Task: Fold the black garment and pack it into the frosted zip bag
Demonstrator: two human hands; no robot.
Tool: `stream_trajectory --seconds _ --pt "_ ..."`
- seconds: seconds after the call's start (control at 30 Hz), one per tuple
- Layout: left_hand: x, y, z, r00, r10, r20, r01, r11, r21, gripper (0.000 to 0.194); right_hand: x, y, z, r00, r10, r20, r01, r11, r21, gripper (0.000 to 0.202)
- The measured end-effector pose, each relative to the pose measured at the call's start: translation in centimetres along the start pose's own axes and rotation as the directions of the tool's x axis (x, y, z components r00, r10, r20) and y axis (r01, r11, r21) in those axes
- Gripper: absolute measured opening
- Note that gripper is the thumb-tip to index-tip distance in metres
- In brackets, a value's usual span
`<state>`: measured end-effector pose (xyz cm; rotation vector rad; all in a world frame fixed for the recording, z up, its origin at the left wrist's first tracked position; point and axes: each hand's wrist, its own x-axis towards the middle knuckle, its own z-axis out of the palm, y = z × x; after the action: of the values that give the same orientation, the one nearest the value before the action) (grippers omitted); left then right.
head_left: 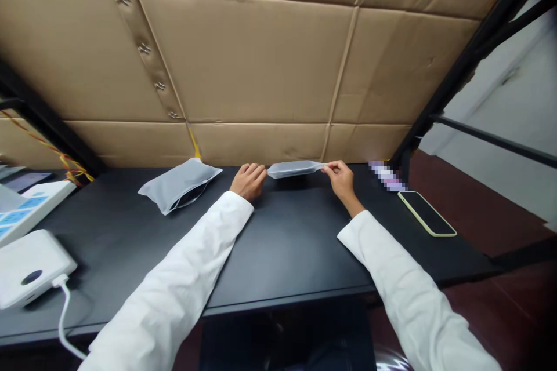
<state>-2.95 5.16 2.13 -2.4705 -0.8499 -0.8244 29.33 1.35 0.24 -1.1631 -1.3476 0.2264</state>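
Observation:
A flat translucent pouch [296,169] is held up just above the black tabletop [287,243], near its back edge. My left hand [249,181] has its fingers closed at the pouch's left end. At the other end, my right hand [340,178] pinches the pouch's corner between thumb and fingers. A second translucent pouch [180,182] lies on the table to the left of my left hand, its opening slightly apart on the lower right side. Whatever may be inside either pouch cannot be made out.
Brown cardboard [243,58] stands behind the table. A phone [427,214] and a blurred small item [388,176] lie at the right. On the left are a white device [35,266] with a cable and a power strip [32,208]. Black frame bars rise at both sides.

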Motion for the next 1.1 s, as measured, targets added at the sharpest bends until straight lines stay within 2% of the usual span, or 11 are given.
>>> stream_trajectory --seconds 0.07,0.13,0.23,0.33,0.43,0.53,0.6,0.87,1.1 --pt "-0.2 -0.1 -0.1 0.999 0.019 0.033 -0.018 0.999 -0.035 0.026 -0.1 0.8 -0.7 0.989 -0.032 0.141 0.039 0.998 -0.044 0.021" --pt "-0.7 -0.5 -0.2 0.997 0.039 0.073 -0.031 0.994 -0.107 0.024 -0.3 1.5 -1.7 0.955 -0.07 0.287 0.117 0.982 -0.149 0.023" --pt "-1.8 -1.8 -0.3 0.995 -0.034 0.091 0.05 0.982 -0.185 0.027 -0.3 2.9 -3.5 0.922 -0.043 0.384 0.186 0.921 -0.343 0.044" --pt "-3.3 -3.8 0.1 0.974 -0.195 0.112 0.213 0.961 -0.174 0.034 -0.2 4.5 -4.8 0.927 0.053 0.371 0.161 0.839 -0.52 0.055" --pt "-4.9 -6.0 1.1 0.929 -0.302 0.216 0.332 0.936 -0.12 0.043 -0.2 5.6 -5.1 0.911 0.16 0.38 0.119 0.78 -0.615 0.053" --pt "-5.9 -7.3 2.1 0.876 -0.357 0.324 0.402 0.912 -0.083 0.048 -0.3 5.9 -4.8 0.885 0.222 0.41 0.111 0.753 -0.648 0.049" --pt "-6.2 -7.6 2.4 0.863 -0.371 0.342 0.418 0.905 -0.074 0.049 -0.2 5.7 -4.6 0.877 0.244 0.414 0.104 0.745 -0.659 0.049" --pt "-6.1 -7.3 2.4 0.863 -0.371 0.344 0.412 0.91 -0.05 0.051 0.0 5.2 -4.6 0.873 0.278 0.402 0.076 0.735 -0.674 0.05" --pt "-6.1 -6.9 2.8 0.855 -0.391 0.34 0.425 0.905 -0.029 0.049 -0.1 5.3 -4.4 0.894 0.219 0.391 0.097 0.757 -0.647 0.051"
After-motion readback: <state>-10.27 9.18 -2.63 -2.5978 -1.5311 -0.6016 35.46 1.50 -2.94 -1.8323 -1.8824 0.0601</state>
